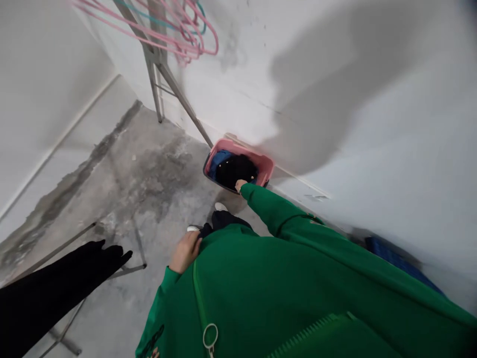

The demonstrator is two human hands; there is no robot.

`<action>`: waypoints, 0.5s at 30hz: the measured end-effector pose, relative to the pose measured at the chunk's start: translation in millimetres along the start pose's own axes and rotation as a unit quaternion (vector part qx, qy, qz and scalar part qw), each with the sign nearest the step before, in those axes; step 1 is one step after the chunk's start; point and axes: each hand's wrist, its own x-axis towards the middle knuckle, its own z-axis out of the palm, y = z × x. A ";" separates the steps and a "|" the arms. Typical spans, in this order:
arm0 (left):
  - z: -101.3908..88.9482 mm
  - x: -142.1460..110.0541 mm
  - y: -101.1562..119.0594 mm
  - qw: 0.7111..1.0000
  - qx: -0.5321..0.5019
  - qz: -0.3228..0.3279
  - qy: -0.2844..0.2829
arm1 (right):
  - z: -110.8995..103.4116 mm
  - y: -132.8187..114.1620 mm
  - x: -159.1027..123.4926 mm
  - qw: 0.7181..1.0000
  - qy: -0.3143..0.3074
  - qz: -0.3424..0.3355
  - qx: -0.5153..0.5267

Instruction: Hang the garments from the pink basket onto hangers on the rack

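A pink basket stands on the floor against the wall, holding a heap of black cloth and some blue cloth. At the basket's near rim is my right hand, fingers curled closed against the black cloth. Whether they grip the cloth or the rim is hidden. My left hand lies by the hem of my green jacket, its fingers stretched out and nothing seen in it.
Pink hangers and a teal one hang from a metal rack at the upper left. Black clothing hangs at the lower left above metal rack legs. A dark blue object lies along the wall at right.
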 end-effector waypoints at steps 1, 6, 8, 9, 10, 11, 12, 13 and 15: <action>7.6 5.2 3.8 1.000 -0.008 -0.006 -0.012 | -1.0 11.5 13.7 1.000 -0.008 0.018 -0.013; 44.9 19.0 2.1 0.997 -0.021 -0.039 -0.066 | 11.2 37.3 80.8 0.998 -0.027 0.029 -0.051; 60.0 19.7 -4.6 0.995 -0.006 -0.038 -0.093 | 19.7 31.3 107.9 0.998 -0.022 -0.010 -0.054; 67.6 19.3 -8.4 0.994 0.006 -0.036 -0.100 | 23.6 26.3 120.8 0.998 -0.017 -0.033 -0.058; 75.0 18.4 -12.0 0.994 0.021 -0.037 -0.097 | 27.0 21.0 132.6 0.996 -0.012 -0.056 -0.065; 81.6 17.2 -15.4 0.995 0.037 -0.041 -0.086 | 29.9 16.1 142.8 0.994 -0.006 -0.075 -0.073; 87.2 15.9 -18.2 0.995 0.054 -0.046 -0.072 | 32.3 12.1 150.9 0.993 -0.003 -0.089 -0.082; 91.2 14.9 -20.3 0.995 0.068 -0.053 -0.058 | 34.3 9.4 156.7 0.991 -0.004 -0.097 -0.088; 93.3 14.4 -21.8 0.993 0.083 -0.066 -0.052 | 36.5 8.3 160.7 0.991 -0.021 -0.095 -0.089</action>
